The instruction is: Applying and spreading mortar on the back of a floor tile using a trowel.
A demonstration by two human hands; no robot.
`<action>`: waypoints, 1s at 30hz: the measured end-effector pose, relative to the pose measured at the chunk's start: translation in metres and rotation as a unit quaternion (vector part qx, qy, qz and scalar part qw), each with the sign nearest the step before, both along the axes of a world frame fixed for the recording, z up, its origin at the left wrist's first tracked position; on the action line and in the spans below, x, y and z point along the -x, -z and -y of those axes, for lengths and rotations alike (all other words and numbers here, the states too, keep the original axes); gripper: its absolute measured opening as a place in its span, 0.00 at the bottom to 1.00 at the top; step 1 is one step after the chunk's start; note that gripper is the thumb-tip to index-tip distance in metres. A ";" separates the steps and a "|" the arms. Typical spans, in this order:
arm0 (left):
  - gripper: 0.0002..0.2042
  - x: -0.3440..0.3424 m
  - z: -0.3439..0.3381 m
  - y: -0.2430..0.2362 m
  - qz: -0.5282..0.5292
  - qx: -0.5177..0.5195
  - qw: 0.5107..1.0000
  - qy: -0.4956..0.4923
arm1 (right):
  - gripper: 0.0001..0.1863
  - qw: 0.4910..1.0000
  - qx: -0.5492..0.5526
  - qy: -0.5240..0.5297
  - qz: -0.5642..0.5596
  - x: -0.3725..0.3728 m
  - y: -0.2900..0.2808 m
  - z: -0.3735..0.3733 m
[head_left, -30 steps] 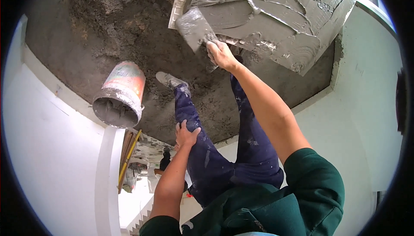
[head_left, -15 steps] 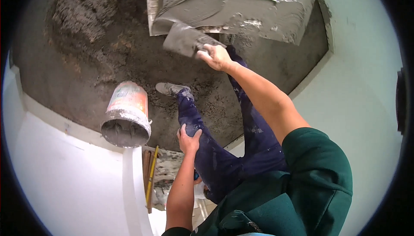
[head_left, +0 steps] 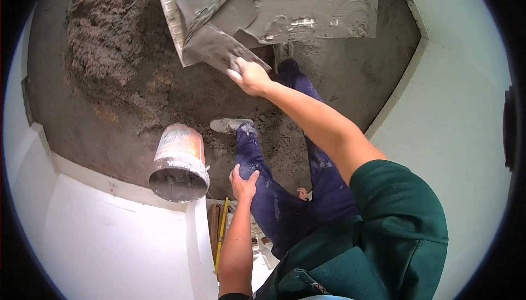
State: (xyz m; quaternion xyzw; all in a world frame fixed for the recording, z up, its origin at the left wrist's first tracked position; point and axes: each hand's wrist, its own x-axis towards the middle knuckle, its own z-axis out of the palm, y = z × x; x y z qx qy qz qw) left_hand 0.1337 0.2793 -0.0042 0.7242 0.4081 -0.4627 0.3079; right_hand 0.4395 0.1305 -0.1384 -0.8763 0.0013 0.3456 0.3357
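Observation:
My right hand (head_left: 250, 76) grips the handle of a trowel (head_left: 213, 49) whose flat blade lies against a large tile (head_left: 307, 4) coated with wet grey mortar, near the tile's lower left part. The tile leans at the top of the view, its white ribbed edge on the left. My left hand (head_left: 244, 182) rests flat on my left knee, over dark blue trousers (head_left: 274, 201). My left foot in a grey shoe (head_left: 230, 125) stands on the rough mortar floor (head_left: 126, 97).
A mortar-smeared bucket (head_left: 179, 163) stands at the floor's edge beside a white wall (head_left: 109, 240). A heap of loose grey mortar (head_left: 104, 31) lies at the upper left. A pale green wall (head_left: 455, 113) runs along the right. A yellow-handled tool (head_left: 221, 234) shows below.
The view has swung, so tile and bucket have shifted in the picture. My right hand has drawn the trowel toward the tile's lower left part. My left hand stays on the knee.

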 end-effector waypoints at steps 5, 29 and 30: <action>0.42 -0.004 -0.003 0.001 0.000 -0.006 1.000 0.027 | 0.21 0.974 0.108 0.197 0.016 -0.081 -0.006 0.004; 0.42 -0.062 0.035 -0.002 -0.072 -0.011 0.992 0.099 | 0.18 0.819 -0.223 0.520 -0.092 -0.089 0.015 0.179; 0.42 -0.059 0.038 -0.002 -0.087 -0.011 0.992 0.096 | 0.18 0.840 -0.241 0.474 -0.104 -0.098 0.020 0.148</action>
